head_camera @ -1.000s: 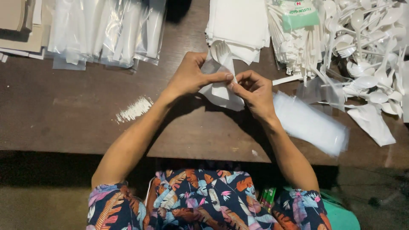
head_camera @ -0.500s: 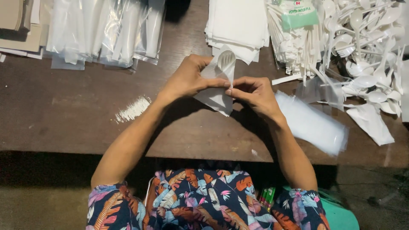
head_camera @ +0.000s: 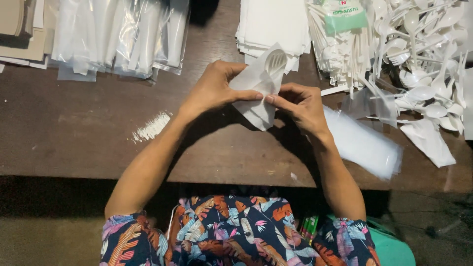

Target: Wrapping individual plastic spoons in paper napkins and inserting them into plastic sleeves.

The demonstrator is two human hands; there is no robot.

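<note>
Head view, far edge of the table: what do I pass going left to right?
Tan card stack → clear plastic sleeves → white napkin stack → green-labelled packet → pile of white plastic spoons and forks.

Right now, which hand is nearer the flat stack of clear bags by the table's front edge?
Right. The right hand sits just beside the clear bag stack's near end; the left hand is further off, across the folded napkin both hands pinch.

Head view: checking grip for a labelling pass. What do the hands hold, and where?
Both hands, left hand and right hand, pinch a white napkin wrapped around plastic cutlery, at its middle.
</note>
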